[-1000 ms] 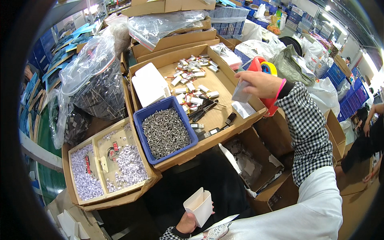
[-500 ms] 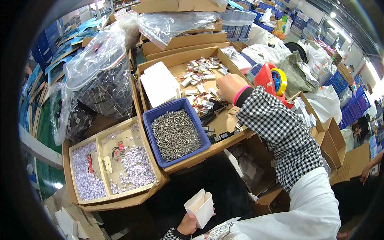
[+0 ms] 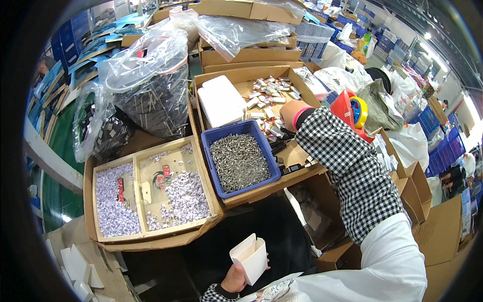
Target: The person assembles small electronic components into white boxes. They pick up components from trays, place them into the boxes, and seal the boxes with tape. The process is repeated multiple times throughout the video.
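Observation:
My left hand (image 3: 234, 278) is closed around a small white paper box (image 3: 250, 259) with its top open, low in front of me. Over the shallow cardboard tray (image 3: 307, 90), my right hand (image 3: 293, 114) reaches down with curled fingers, their tips hidden beneath it. Close to it lie small silver battery cells (image 3: 271, 90) with red wires. Nearer in the same tray are black cables with USB plugs (image 3: 296, 168). A stack of white flat boxes (image 3: 221, 100) fills the tray's left side. The blue bin (image 3: 275, 173) beside my right hand holds many small metal cylinders (image 3: 238, 162).
On the left, a divided wooden tray (image 3: 138, 201) contains small whitish pieces. Behind it stands a clear plastic bag (image 3: 151, 95) of black parts. A red tape dispenser (image 3: 344, 106) with yellow tape is right of the cardboard tray. An open carton (image 3: 307, 201) sits below my right arm.
The whole view has shifted, so the trays appear farther right. Against the tray, my right hand has moved left across the cells. The left hand still holds the white paper box.

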Demonstrator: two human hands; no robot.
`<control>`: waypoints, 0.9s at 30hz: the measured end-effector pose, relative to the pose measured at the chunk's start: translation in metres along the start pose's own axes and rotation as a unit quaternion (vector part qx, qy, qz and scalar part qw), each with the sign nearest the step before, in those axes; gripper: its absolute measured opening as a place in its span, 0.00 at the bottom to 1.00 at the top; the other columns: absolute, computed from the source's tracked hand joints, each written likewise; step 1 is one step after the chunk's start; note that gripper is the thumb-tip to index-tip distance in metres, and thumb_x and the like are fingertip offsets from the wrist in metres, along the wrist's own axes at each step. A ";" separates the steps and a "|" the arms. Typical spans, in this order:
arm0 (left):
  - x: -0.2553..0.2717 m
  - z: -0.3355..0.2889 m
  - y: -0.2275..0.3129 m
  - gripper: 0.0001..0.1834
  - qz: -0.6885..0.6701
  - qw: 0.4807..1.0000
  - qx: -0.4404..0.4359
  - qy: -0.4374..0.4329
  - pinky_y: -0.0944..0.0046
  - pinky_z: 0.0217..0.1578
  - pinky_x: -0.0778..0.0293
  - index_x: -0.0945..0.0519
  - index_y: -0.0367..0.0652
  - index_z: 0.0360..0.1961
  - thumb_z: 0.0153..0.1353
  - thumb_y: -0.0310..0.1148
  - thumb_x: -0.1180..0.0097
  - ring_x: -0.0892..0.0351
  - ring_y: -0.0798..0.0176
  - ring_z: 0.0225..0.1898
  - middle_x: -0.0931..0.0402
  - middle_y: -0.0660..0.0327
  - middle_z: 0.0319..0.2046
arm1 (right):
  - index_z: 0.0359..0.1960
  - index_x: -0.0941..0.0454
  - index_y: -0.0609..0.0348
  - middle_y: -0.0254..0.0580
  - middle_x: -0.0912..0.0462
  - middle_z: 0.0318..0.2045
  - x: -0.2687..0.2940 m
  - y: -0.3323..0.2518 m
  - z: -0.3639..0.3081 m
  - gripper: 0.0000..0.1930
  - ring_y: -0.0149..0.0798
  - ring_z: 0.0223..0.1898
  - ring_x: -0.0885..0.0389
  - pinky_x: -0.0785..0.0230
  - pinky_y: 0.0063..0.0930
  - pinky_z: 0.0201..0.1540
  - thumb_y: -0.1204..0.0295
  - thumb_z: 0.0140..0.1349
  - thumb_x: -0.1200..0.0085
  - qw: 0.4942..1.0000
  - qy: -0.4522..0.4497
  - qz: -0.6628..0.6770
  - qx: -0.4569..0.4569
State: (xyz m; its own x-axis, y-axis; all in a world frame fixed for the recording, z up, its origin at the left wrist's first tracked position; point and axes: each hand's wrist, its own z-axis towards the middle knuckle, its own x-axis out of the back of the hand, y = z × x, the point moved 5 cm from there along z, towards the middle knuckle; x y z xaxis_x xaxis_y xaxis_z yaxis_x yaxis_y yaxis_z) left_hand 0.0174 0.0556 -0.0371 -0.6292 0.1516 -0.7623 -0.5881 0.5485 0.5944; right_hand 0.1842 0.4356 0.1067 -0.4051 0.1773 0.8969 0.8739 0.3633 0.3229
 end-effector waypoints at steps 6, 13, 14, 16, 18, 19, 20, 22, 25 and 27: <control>0.002 -0.009 0.009 0.60 0.002 0.999 -0.026 0.019 0.53 0.53 0.29 0.46 0.36 0.64 0.42 0.73 0.46 0.29 0.56 0.53 0.33 0.49 0.53 | 0.29 0.19 0.55 0.45 0.17 0.29 0.016 0.030 -0.032 0.07 0.47 0.36 0.18 0.26 0.36 0.41 0.72 0.47 0.44 0.994 0.103 0.040 -0.017; -0.006 -0.009 0.022 0.58 0.002 0.999 -0.037 0.023 0.53 0.52 0.28 0.46 0.36 0.64 0.44 0.72 0.47 0.29 0.57 0.52 0.33 0.49 0.52 | 0.28 0.19 0.57 0.41 0.18 0.28 0.048 0.049 -0.119 0.04 0.40 0.32 0.19 0.28 0.28 0.38 0.75 0.50 0.45 0.905 0.275 0.310 0.097; -0.008 -0.007 0.024 0.56 0.002 0.999 -0.047 0.009 0.53 0.52 0.28 0.46 0.36 0.64 0.47 0.71 0.48 0.29 0.56 0.53 0.33 0.49 0.53 | 0.29 0.19 0.59 0.40 0.18 0.28 0.052 0.039 -0.131 0.05 0.37 0.33 0.19 0.28 0.26 0.39 0.77 0.50 0.45 0.884 0.259 0.361 0.143; -0.011 -0.003 0.026 0.55 -0.015 0.999 -0.043 -0.022 0.53 0.52 0.28 0.46 0.36 0.64 0.48 0.71 0.50 0.29 0.56 0.53 0.33 0.49 0.53 | 0.31 0.20 0.63 0.36 0.18 0.29 0.051 0.017 -0.151 0.06 0.29 0.34 0.21 0.30 0.22 0.40 0.83 0.52 0.45 0.840 0.176 0.479 0.183; -0.013 -0.001 0.026 0.54 -0.025 0.998 -0.031 -0.044 0.54 0.52 0.28 0.46 0.37 0.65 0.51 0.71 0.52 0.29 0.57 0.54 0.34 0.49 0.55 | 0.32 0.20 0.64 0.36 0.17 0.32 0.052 -0.014 -0.170 0.05 0.27 0.37 0.20 0.28 0.21 0.42 0.84 0.55 0.46 0.784 0.099 0.563 0.243; -0.014 0.002 0.025 0.54 -0.025 0.998 -0.023 -0.055 0.55 0.51 0.27 0.46 0.36 0.65 0.50 0.71 0.53 0.29 0.57 0.53 0.34 0.49 0.55 | 0.32 0.20 0.64 0.36 0.17 0.33 0.053 -0.030 -0.180 0.05 0.27 0.37 0.20 0.28 0.21 0.43 0.84 0.56 0.46 0.767 0.079 0.568 0.287; -0.015 0.001 0.024 0.55 -0.015 0.998 -0.012 -0.054 0.51 0.50 0.27 0.45 0.38 0.64 0.47 0.73 0.52 0.28 0.55 0.52 0.32 0.49 0.53 | 0.32 0.20 0.64 0.37 0.17 0.34 0.052 -0.046 -0.187 0.05 0.27 0.38 0.20 0.28 0.21 0.44 0.84 0.56 0.46 0.761 0.058 0.564 0.316; -0.017 0.002 0.022 0.57 -0.005 0.999 0.011 -0.038 0.49 0.48 0.25 0.43 0.39 0.63 0.43 0.75 0.52 0.26 0.54 0.50 0.30 0.48 0.50 | 0.33 0.21 0.64 0.38 0.17 0.35 0.048 -0.079 -0.198 0.04 0.28 0.39 0.20 0.28 0.21 0.44 0.83 0.57 0.45 0.706 0.018 0.593 0.386; -0.030 0.000 0.025 0.57 -0.034 0.995 0.006 -0.095 0.57 0.50 0.26 0.45 0.35 0.64 0.48 0.75 0.57 0.28 0.59 0.52 0.32 0.50 0.52 | 0.33 0.20 0.61 0.37 0.16 0.33 0.034 -0.115 -0.206 0.04 0.29 0.38 0.19 0.27 0.22 0.43 0.81 0.57 0.44 0.652 -0.033 0.641 0.404; -0.034 -0.004 0.028 0.57 -0.030 0.994 0.000 -0.107 0.57 0.49 0.26 0.45 0.35 0.64 0.47 0.75 0.57 0.28 0.59 0.52 0.32 0.50 0.53 | 0.33 0.20 0.59 0.38 0.16 0.33 0.027 -0.129 -0.207 0.04 0.33 0.37 0.18 0.27 0.22 0.41 0.80 0.56 0.43 0.688 -0.020 0.594 0.417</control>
State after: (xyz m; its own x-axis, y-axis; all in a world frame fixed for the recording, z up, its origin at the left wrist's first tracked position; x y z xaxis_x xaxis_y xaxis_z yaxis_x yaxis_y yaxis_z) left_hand 0.0204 0.0623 0.0063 -0.4716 0.2897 -0.8329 -0.6206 0.5620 0.5469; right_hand 0.1167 0.2041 0.1516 0.4399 0.8209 0.3640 0.1446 0.3353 -0.9310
